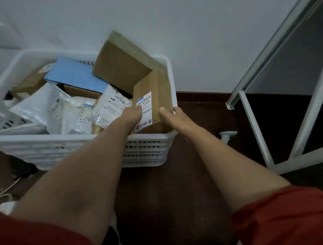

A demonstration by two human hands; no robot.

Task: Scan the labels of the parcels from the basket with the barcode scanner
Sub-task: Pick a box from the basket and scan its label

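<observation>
A white slatted basket (43, 149) full of parcels stands on the dark floor against the wall. At its right end a small brown cardboard box (154, 90) with a white barcode label (145, 104) stands on edge. My left hand (131, 115) presses on the label side and my right hand (173, 115) grips the box's right side. A larger brown box (119, 67) leans above it, with a blue flat parcel (75, 75) and white plastic mailers (39, 106) to the left. No barcode scanner is visible.
A white metal frame with a glass panel (288, 73) stands to the right, its lower bars (258, 134) near my right arm. White cables (2, 194) lie on the floor at the left. A pale wall rises behind the basket.
</observation>
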